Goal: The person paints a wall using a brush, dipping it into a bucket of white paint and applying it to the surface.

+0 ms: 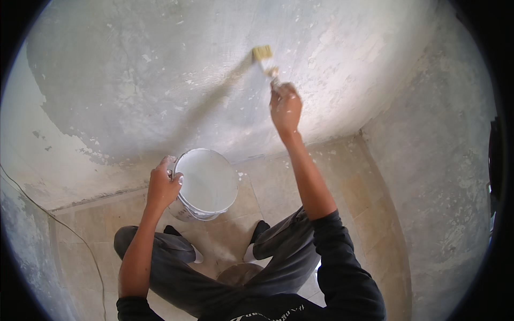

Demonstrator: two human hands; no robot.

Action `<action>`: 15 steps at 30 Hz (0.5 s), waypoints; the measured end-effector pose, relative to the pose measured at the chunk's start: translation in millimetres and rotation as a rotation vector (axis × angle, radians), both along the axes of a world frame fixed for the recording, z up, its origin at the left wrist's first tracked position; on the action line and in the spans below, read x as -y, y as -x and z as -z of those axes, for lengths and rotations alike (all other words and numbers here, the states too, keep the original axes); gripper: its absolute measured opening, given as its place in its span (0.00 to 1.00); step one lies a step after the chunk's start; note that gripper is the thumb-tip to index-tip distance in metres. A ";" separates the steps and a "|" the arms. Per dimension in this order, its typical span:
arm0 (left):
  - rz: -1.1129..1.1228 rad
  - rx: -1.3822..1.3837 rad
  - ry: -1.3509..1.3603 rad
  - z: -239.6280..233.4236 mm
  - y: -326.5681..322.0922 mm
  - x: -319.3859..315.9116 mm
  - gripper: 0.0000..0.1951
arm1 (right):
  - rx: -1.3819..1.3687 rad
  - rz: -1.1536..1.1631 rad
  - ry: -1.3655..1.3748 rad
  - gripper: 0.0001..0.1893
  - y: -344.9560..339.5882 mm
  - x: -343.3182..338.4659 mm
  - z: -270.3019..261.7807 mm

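Observation:
My right hand (286, 106) grips the handle of a paintbrush (263, 53) with pale yellow bristles. Its bristles are at the patchy grey wall (192, 76) in front of me; the brush is slightly blurred, and whether it touches cannot be told exactly. My left hand (165, 180) holds the rim of a white plastic bucket (207, 180), thumb at the near side of the rim. White paint-like liquid fills much of what shows inside the bucket. White smears mark the fingers of both hands.
Beige floor tiles (277, 188) run along the wall's foot, with white drips right of the bucket. A second wall (433, 192) stands at the right. A thin cable (86, 244) crosses the floor at left. My bent legs flank a round brown object (239, 274).

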State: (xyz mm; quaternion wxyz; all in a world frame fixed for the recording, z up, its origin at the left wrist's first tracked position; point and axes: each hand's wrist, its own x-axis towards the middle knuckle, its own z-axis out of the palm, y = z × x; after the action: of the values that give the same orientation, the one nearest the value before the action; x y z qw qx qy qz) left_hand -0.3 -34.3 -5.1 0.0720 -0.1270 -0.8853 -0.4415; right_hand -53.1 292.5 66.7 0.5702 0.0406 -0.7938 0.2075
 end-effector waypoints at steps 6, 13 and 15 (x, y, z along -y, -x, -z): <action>0.000 0.039 -0.051 8.8 6.3 -2.0 0.21 | 0.490 0.082 0.047 0.07 15.7 0.2 164.0; -0.012 -0.022 0.047 6.8 4.8 2.5 0.21 | 0.868 -0.094 0.006 0.09 -2.6 -14.8 226.3; 0.016 -0.016 0.056 -2.5 3.0 -4.2 0.21 | 0.728 -0.280 -0.188 0.10 -3.9 -36.7 209.6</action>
State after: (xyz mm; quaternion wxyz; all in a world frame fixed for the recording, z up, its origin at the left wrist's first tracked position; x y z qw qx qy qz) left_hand -3.2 -30.2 -2.5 0.0722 -0.1396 -0.8956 -0.4161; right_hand -49.2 329.2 -142.9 0.2119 0.1242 -0.9462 0.2105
